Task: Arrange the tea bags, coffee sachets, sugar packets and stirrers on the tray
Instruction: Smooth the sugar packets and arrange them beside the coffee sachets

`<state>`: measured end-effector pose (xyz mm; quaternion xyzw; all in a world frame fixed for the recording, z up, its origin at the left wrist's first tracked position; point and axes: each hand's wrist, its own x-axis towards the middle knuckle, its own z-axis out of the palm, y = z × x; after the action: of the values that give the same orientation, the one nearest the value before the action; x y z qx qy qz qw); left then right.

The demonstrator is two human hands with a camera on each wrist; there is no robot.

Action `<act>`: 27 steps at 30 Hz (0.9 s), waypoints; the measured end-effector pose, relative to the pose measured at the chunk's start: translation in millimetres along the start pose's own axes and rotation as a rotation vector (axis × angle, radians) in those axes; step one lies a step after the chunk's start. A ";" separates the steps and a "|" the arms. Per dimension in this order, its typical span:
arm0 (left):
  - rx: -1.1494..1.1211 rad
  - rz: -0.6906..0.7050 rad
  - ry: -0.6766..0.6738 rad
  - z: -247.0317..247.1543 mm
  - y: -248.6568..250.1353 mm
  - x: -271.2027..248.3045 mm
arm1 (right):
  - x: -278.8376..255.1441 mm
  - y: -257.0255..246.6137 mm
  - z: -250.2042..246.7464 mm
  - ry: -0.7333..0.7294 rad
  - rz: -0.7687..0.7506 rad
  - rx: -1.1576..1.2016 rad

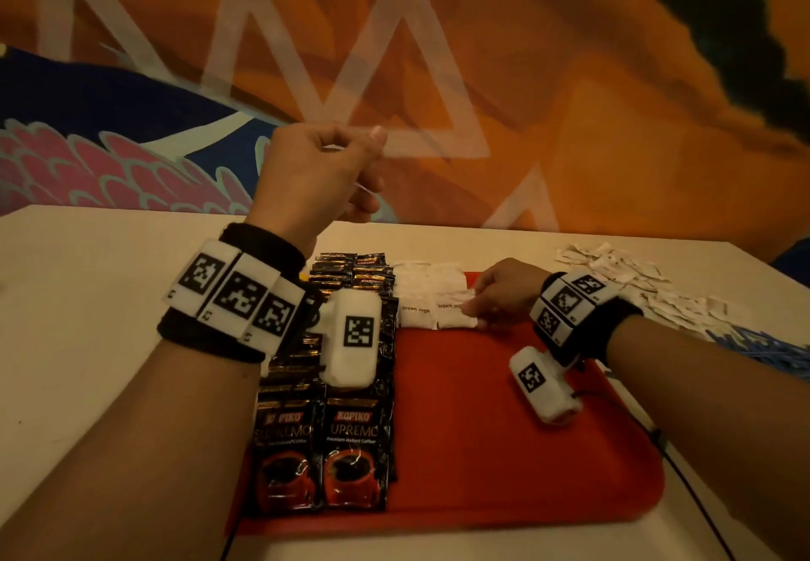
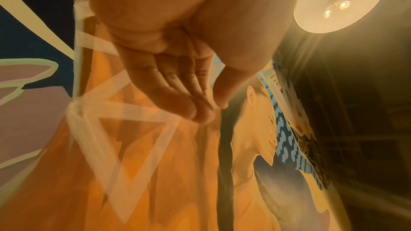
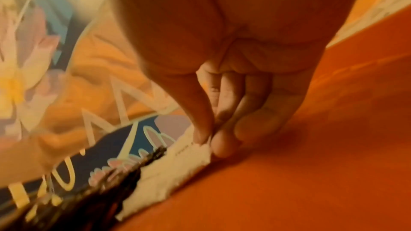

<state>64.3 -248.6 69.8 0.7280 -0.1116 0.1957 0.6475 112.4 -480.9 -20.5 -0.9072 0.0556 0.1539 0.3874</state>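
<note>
In the head view, the red tray lies on the table near its front edge. The coffee sachets fill the tray's left side in overlapping rows, so this part looks done. The sugar packets stand in two short rows at the tray's far edge, just beside the sachets. The right hand pinches one packet at the right end of these rows, so I judge the sugar is in progress. More white packets lie loose near the table's right edge, and something blue beside them, perhaps the stirrers; I cannot tell. The right half of the tray is bare.

In the left wrist view, the left hand is raised, fingers relaxed and holding nothing.

In the right wrist view, the fingertips of the right hand grasp the edge of a white packet on the tray.
</note>
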 end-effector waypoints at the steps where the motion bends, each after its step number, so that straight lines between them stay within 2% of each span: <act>1: -0.001 0.003 -0.002 -0.2 0.3 0.0 | 0.1 -0.1 0.8 0.018 0.014 -0.055; 5: 0.020 0.013 -0.013 -0.4 -0.2 0.7 | -2.0 -6.5 -0.6 0.086 0.001 -0.237; 8: 0.023 0.009 -0.012 -0.8 -0.2 1.3 | -3.4 -12.2 -2.1 0.266 -0.183 -0.435; 9: 0.022 0.008 -0.010 -0.8 -0.1 1.4 | -4.2 -14.6 -1.1 0.283 -0.254 -0.454; 12: 0.026 0.007 -0.013 0.0 0.7 0.2 | -7.1 -23.7 6.9 0.173 -0.344 -0.523; 15: 0.034 0.007 -0.021 0.8 2.1 -1.0 | -4.0 -28.4 17.2 0.083 -0.341 -0.605; 19: 0.041 0.009 -0.047 2.3 4.3 -2.2 | -2.3 -29.2 15.3 0.054 -0.355 -0.602; 22: 0.028 0.014 -0.071 3.5 5.8 -4.0 | -4.9 -30.9 -13.8 0.113 -0.355 -0.483; 24: 0.016 0.011 -0.078 4.4 5.7 -4.2 | -2.4 -25.3 -45.4 0.190 -0.304 -0.395; 27: -0.026 -0.003 -0.083 6.4 6.0 -4.1 | 6.9 -4.7 -96.1 0.291 -0.174 -0.479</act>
<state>59.0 -256.1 72.9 0.7273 -0.1397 0.1631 0.6519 142.7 -546.7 43.2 -0.9868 -0.0052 -0.0028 0.1618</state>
